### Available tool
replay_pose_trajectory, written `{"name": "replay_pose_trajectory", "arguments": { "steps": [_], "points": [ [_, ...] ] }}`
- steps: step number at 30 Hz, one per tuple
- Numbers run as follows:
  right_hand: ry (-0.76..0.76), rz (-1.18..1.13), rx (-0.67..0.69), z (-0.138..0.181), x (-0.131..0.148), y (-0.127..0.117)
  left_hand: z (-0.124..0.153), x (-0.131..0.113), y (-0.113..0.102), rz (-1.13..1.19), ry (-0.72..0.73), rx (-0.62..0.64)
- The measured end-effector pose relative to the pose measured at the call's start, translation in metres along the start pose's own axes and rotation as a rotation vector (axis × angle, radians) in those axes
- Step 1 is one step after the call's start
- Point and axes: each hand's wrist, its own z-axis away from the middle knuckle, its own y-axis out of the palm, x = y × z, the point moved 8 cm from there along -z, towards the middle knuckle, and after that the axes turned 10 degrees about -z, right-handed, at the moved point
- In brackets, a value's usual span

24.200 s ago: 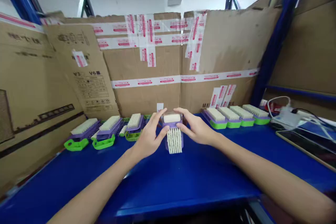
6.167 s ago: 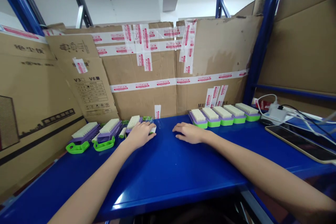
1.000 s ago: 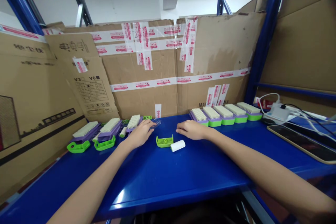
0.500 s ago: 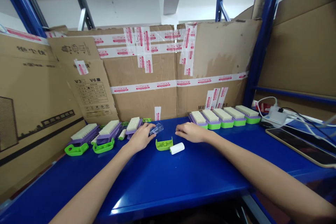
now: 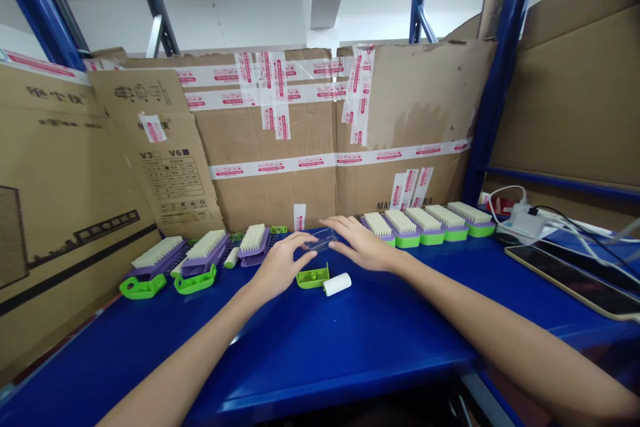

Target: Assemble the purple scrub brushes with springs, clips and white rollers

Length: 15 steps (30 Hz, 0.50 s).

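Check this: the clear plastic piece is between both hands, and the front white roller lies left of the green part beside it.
Wrong side: the head view shows the front white roller right of the green part, not left. The rest stands.

Between the left hand (image 5: 285, 259) and right hand (image 5: 369, 247), the clear piece (image 5: 321, 239) is smooth, shiny plastic. On their near side, the green bracket (image 5: 311, 279) looks plastic, the white roller (image 5: 338, 284) matt. Beneath them, the blue tabletop (image 5: 340, 347) is glossy; beyond, matt cardboard (image 5: 273, 197) bears shiny tape (image 5: 273, 167).

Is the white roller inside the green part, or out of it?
Out: the white roller lies on the blue table, beside the green part.
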Motion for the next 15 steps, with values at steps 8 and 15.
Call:
{"name": "replay_pose_trajectory", "arguments": {
  "steps": [8,15],
  "points": [
    [0.097,-0.129,0.050,-0.001,-0.006,0.006,0.003,-0.008,0.010,0.195,0.025,0.076],
    [0.263,-0.146,0.097,0.002,-0.025,0.002,-0.003,0.030,-0.026,-0.275,-0.175,-0.141]
  ]
}}
